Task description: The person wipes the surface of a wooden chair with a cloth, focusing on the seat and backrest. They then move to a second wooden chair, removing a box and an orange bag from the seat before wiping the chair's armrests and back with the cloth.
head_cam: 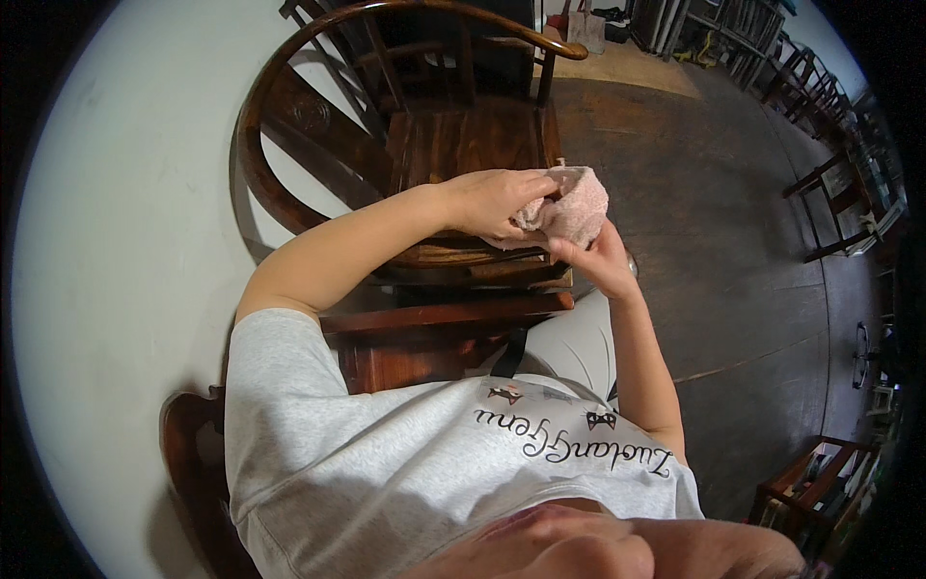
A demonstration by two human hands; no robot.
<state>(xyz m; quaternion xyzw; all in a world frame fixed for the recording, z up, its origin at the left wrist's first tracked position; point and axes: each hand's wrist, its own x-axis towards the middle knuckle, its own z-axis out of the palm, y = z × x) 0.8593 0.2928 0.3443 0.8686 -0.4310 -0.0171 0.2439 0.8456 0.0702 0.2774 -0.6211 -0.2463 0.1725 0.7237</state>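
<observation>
Both of my hands hold a bunched pink terry cloth [579,203] near the front edge of a dark wooden armchair's seat [463,141]. My left hand [503,203] comes in from the left, its fingers curled around the folds. At the cloth's lower right, my right hand [597,260] grips it with the thumb on the near side. The chair's curved horseshoe rail [249,119] loops around the seat, above and to the left of my hands. A carved back splat [311,112] joins the rail on the left.
A reddish wooden board [448,315] lies between the armchair and my body. A white wall [108,217] rises at the left. On the right, a wooden chair [839,206] stands on the dark floor [723,253]. An open wooden box [817,478] holding various items is at the lower right.
</observation>
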